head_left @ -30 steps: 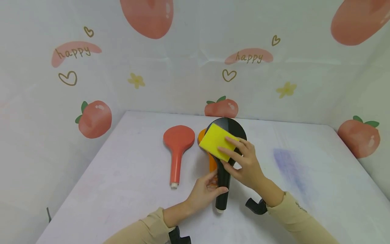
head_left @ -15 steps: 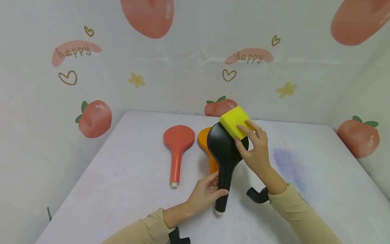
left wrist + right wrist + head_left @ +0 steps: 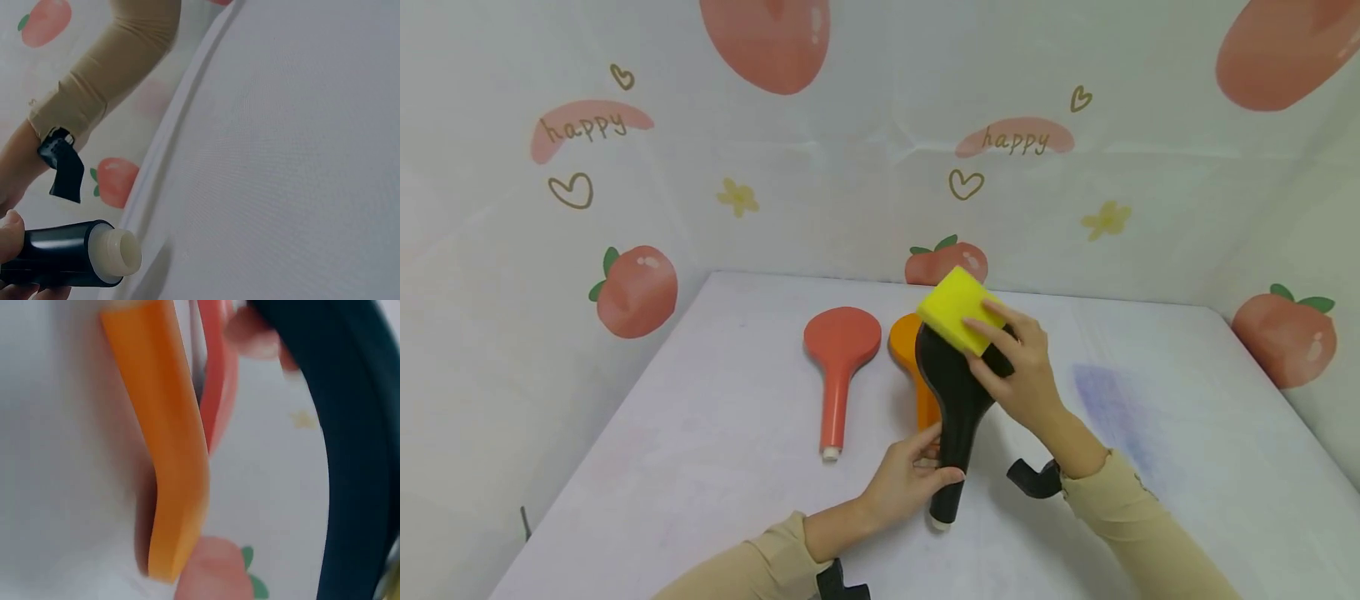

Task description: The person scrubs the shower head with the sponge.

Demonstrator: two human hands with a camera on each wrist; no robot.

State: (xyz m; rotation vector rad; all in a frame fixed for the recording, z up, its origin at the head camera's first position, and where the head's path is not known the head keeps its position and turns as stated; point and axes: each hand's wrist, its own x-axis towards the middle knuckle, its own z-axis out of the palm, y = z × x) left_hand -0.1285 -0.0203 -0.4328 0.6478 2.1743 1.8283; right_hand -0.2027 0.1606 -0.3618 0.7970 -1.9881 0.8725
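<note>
My left hand (image 3: 910, 479) grips the handle of a black shower head (image 3: 953, 396), holding it tilted above the table. Its pale threaded end (image 3: 124, 252) pokes out beyond my fingers in the left wrist view. A yellow sponge (image 3: 955, 308) is pinched in my right hand (image 3: 1022, 367) and lies against the upper part of the round head, covering some of it. Behind the black one, partly hidden, is an orange shower head (image 3: 904, 342). The right wrist view has the black body (image 3: 353, 425) beside the orange handle (image 3: 165, 406).
A red shower head (image 3: 842, 333) lies on the white table (image 3: 722, 400) to the left, handle toward me. Purple smudging (image 3: 1112, 408) marks the cloth at right. Printed fabric walls stand at the back and sides. Black straps (image 3: 1033, 479) hang from both wrists.
The sponge has gone from the head's lower left to its upper right, then back a little left. The black shower head has tipped slightly; my left hand keeps its grip.
</note>
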